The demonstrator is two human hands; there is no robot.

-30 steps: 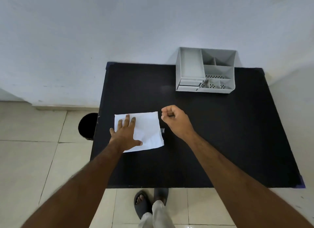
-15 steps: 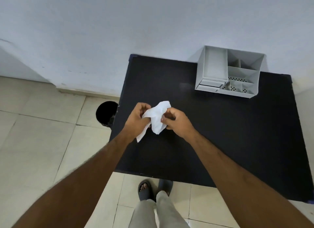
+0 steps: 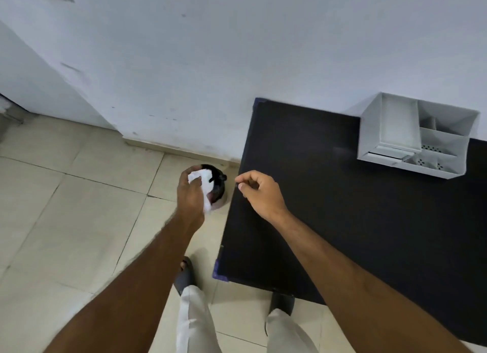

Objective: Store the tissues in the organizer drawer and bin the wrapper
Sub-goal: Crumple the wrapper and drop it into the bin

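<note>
My left hand is closed around a crumpled white wrapper and holds it right over the black bin that stands on the floor beside the table's left edge. My right hand hovers over the left edge of the black table, fingers curled loosely with thumb and forefinger pinched, and nothing visible in it. The grey organizer stands at the table's far side against the wall; its drawer front at the lower left looks pushed in. No tissues are visible.
The white wall runs behind the table and bin. Beige floor tiles spread to the left. My legs and dark sandals stand at the table's near left corner.
The white sheet was flat on the table, then crumpled between both hands. Now my left hand alone has carried it left off the table to above the bin; the view swung left.
</note>
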